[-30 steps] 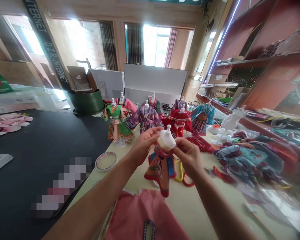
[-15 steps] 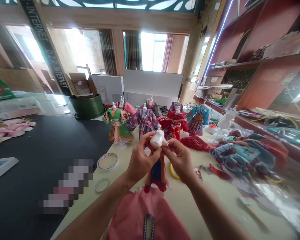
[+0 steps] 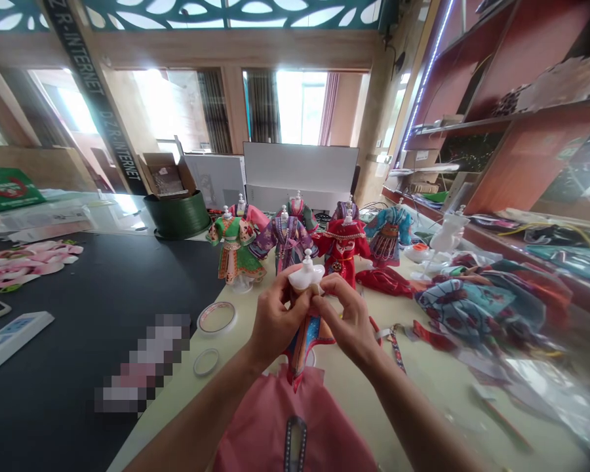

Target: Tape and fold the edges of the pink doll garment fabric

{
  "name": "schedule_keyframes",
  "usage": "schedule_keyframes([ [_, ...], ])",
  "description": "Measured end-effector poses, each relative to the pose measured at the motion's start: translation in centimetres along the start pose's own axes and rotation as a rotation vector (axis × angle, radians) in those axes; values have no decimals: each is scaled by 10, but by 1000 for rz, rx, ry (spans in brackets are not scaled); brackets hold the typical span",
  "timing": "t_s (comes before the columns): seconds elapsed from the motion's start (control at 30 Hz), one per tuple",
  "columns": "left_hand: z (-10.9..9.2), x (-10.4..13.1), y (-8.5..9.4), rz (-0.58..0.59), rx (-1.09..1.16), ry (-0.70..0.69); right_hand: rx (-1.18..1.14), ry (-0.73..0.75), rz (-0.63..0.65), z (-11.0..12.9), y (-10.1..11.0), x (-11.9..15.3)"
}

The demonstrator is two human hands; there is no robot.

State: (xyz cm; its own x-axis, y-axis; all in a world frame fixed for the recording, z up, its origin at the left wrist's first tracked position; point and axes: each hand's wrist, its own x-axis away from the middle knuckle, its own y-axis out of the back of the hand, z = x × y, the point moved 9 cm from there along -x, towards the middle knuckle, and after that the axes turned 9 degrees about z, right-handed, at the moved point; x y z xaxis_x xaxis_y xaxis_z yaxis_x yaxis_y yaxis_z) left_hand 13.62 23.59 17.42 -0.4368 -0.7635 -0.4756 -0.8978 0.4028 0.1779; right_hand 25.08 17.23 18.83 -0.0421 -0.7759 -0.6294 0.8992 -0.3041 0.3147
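Between my two hands is a small white mannequin torso [image 3: 307, 275] with a knob on its neck. A small garment [image 3: 302, 347] in orange and blue with red edging hangs below the torso. My left hand [image 3: 281, 311] is closed around the torso's left side, its thumb pressing at the garment's top edge. On the other side, my right hand [image 3: 345, 313] pinches that same top edge, thumb and index finger together. My fingers hide most of the torso's lower part. A pink cloth [image 3: 260, 426] with a dark beaded strip lies below, near me.
Dressed mannequins stand behind my hands, among them a green one [image 3: 231, 246], a purple one [image 3: 286, 239] and a red one [image 3: 343, 246]. Two tape rolls, the larger one [image 3: 217, 318] farther off, lie at left. Fabric pieces [image 3: 467, 305] are heaped at right.
The torso and garment have turned in my hands, so the garment's blue panel and pointed red hem now show differently. My view has tilted slightly upward.
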Motion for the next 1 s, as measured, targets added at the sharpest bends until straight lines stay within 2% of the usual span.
schedule_keyframes([
  [0.2,0,1,1,-4,-31,-22,-27,-22,-29,1,1,0],
  [0.4,-9,2,8,-65,-77,-108,-44,-1,-83,-2,6,5],
  [0.77,6,5,6,-65,-96,-41,7,48,-165,-3,11,12],
  [1.0,1,6,7,-46,-117,-70,68,23,-156,-2,9,14],
])
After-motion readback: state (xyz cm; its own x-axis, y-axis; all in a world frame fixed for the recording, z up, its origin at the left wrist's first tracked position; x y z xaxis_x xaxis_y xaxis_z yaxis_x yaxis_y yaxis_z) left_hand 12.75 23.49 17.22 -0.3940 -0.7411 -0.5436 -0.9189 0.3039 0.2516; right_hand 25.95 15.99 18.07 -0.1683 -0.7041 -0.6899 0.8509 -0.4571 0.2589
